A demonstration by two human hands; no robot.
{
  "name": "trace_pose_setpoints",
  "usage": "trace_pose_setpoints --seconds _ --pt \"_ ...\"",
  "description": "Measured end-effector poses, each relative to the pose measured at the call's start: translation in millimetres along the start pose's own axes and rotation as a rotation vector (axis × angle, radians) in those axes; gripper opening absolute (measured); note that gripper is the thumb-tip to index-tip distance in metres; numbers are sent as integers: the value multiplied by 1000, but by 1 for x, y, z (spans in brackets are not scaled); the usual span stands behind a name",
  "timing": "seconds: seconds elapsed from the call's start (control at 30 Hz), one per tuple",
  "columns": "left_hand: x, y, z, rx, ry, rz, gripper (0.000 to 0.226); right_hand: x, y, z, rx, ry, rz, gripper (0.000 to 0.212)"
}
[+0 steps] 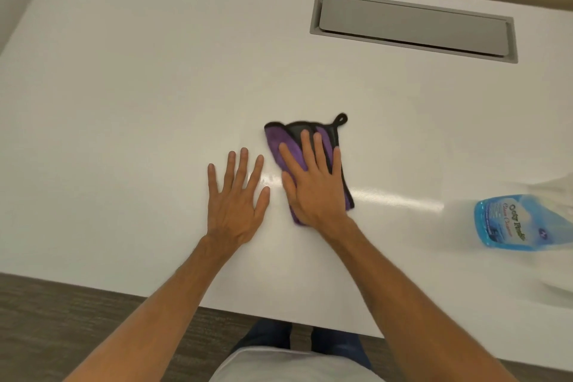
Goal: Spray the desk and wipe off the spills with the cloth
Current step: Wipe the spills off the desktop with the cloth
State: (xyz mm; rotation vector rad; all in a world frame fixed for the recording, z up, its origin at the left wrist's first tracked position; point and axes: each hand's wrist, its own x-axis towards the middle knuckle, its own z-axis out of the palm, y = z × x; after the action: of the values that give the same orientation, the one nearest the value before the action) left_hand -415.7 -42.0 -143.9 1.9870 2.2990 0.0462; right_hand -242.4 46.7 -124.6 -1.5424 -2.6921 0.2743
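While the right hand (314, 187) presses flat, fingers spread, on the folded purple microfibre cloth with black trim (286, 141) at mid-desk, the left hand (237, 198) lies open, palm down, just beside it on the smooth white desk (124, 102). Blue glass-cleaner spray bottle (524, 220) sits at far right, well apart. Grey rectangular cable hatch (412, 26) at rear.

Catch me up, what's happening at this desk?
A person is wiping a white desk. The right hand presses flat on a purple and black cloth, fingers spread. The left hand rests open on the bare surface beside it. A blue spray bottle sits at the right edge, untouched. A shiny streak shows near the cloth.
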Motion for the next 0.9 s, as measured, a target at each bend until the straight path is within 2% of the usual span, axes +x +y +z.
trace_pose_setpoints --seconds 0.13,0.27,0.43,0.6,0.67,0.77,0.9 --pt "0 -1 0 -5 7 4 66 46 31 -12 -15 7 65 58" --pt "-1 1 -1 -26 6 -1 64 53 76 -19 -21 39 208 57" --pt "-2 2 -5 -42 -18 -13 64 -6 114 -15 -52 83 360 57" --pt "-3 1 -5 -36 -12 -9 63 -107 97 -4 -50 96 432 59" --pt "-3 1 -5 -41 -1 3 63 -138 76 2 -42 84 432 59" --pt "-3 1 -3 -30 2 -1 63 -162 36 9 -26 33 335 61" --pt "-2 1 -3 -11 3 -3 63 -144 4 11 -7 4 162 62"
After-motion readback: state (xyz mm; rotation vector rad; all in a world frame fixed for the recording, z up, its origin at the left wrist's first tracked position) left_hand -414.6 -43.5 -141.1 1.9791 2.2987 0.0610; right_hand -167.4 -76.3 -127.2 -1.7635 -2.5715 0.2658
